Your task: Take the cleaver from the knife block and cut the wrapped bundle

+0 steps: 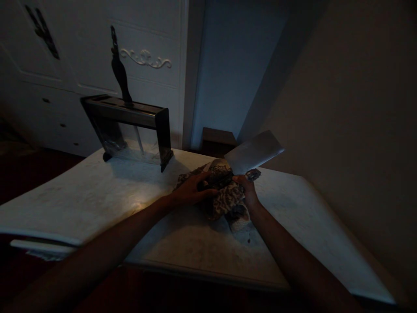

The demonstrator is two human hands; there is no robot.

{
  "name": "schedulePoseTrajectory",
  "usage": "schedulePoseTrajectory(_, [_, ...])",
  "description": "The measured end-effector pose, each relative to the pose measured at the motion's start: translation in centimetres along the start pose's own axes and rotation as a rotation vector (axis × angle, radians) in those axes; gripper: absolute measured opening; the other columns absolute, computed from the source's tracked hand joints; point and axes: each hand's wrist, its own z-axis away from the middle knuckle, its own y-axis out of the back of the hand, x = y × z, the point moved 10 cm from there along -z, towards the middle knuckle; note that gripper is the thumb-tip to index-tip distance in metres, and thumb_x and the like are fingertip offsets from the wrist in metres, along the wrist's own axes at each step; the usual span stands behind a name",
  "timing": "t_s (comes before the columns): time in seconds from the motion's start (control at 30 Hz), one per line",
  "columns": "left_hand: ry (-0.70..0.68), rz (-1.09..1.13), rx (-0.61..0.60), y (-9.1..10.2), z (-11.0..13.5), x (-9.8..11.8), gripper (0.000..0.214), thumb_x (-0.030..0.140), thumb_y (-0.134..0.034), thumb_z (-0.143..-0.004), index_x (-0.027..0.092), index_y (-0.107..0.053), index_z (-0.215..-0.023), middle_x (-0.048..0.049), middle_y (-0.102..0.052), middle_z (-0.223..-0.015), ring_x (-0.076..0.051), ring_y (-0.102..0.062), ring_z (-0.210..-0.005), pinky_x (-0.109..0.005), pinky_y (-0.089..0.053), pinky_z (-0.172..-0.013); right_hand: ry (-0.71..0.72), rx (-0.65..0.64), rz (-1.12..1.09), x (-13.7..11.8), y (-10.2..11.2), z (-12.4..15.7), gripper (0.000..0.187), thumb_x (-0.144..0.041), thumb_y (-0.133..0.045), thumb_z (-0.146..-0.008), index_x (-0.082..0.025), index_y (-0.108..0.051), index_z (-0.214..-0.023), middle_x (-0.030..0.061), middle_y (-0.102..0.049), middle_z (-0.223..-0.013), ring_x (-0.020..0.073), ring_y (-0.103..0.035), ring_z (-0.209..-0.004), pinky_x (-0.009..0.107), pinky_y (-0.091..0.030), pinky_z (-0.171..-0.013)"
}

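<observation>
A cleaver (256, 152) with a broad, pale metal blade points up and to the right above the table. Its dark handle end runs down into a bunched, brown patterned cloth (228, 198) and is partly hidden there. My left hand (195, 189) curls its thumb and fingers around the dark handle and the cloth beside it. Close to the base of the blade, my right hand (249, 191) is closed on the cloth, and a crumpled end pokes out past its knuckles. Folds of the cloth hang onto the tabletop below both hands.
On the pale table (65, 191), a dark-framed knife block (127, 113) with clear sides stands at the back left, a black-handled tool upright in it. Behind are white cabinet doors (146, 82) and a small brown box-like piece (219, 138). A wall (352, 108) borders the right.
</observation>
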Motion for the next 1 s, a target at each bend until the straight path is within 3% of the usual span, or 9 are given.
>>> schedulePoseTrajectory(0.13, [0.03, 0.0, 0.008, 0.0, 0.1, -0.3, 0.057, 0.054, -0.073, -0.076, 0.019, -0.061, -0.12, -0.0102, -0.067, -0.119, -0.03, -0.062, -0.108, -0.041, -0.048, -0.093, -0.024, -0.046, 0.005, 0.0, -0.8, 0.2, 0.034, -0.033, -0.075, -0.056, -0.02, -0.065, -0.086, 0.0003, -0.069, -0.075, 0.0236, -0.065, -0.071, 0.037, -0.055, -0.07])
schedulePoseTrajectory(0.3, [0.002, -0.053, 0.119, 0.8, 0.1, 0.5, 0.038, 0.05, -0.074, -0.074, 0.019, -0.061, -0.092, -0.0043, -0.065, -0.093, -0.022, -0.06, -0.086, -0.033, -0.047, -0.076, -0.019, 0.02, 0.013, 0.1, 0.0, -0.1, 0.033, -0.032, -0.077, -0.055, -0.02, -0.063, -0.082, -0.0021, -0.067, -0.069, 0.0199, -0.06, -0.061, 0.034, -0.053, -0.064])
schedulePoseTrajectory(0.53, [-0.064, -0.097, 0.13, 0.5, 0.0, 1.3, 0.022, 0.035, -0.073, -0.074, 0.02, -0.057, -0.076, -0.0018, -0.059, -0.074, -0.02, -0.054, -0.076, -0.032, -0.042, -0.075, 0.022, 0.005, 0.051, 0.2, -0.1, -0.5, 0.038, -0.031, -0.078, -0.056, -0.02, -0.066, -0.09, -0.0021, -0.069, -0.073, 0.02, -0.06, -0.062, 0.034, -0.05, -0.063])
schedulePoseTrajectory(0.7, [-0.123, -0.209, 0.112, -0.3, 0.1, 1.4, 0.015, 0.032, -0.068, -0.08, 0.02, -0.06, -0.084, -0.0053, -0.061, -0.082, -0.024, -0.057, -0.083, -0.037, -0.044, -0.082, 0.056, 0.037, 0.071, -0.1, 0.1, -0.6, 0.038, -0.031, -0.079, -0.054, -0.019, -0.065, -0.087, -0.0021, -0.068, -0.075, 0.0193, -0.059, -0.063, 0.033, -0.049, -0.062])
schedulePoseTrajectory(1.0, [-0.01, -0.09, 0.097, -0.5, 0.1, 0.9, 0.036, 0.042, -0.066, -0.082, 0.02, -0.057, -0.109, -0.0102, -0.067, -0.105, -0.028, -0.063, -0.093, -0.04, -0.049, -0.085, 0.034, 0.078, -0.034, 0.2, 0.3, -0.3, 0.039, -0.032, -0.081, -0.055, -0.021, -0.064, -0.089, -0.0021, -0.069, -0.08, 0.0199, -0.062, -0.069, 0.034, -0.053, -0.07])
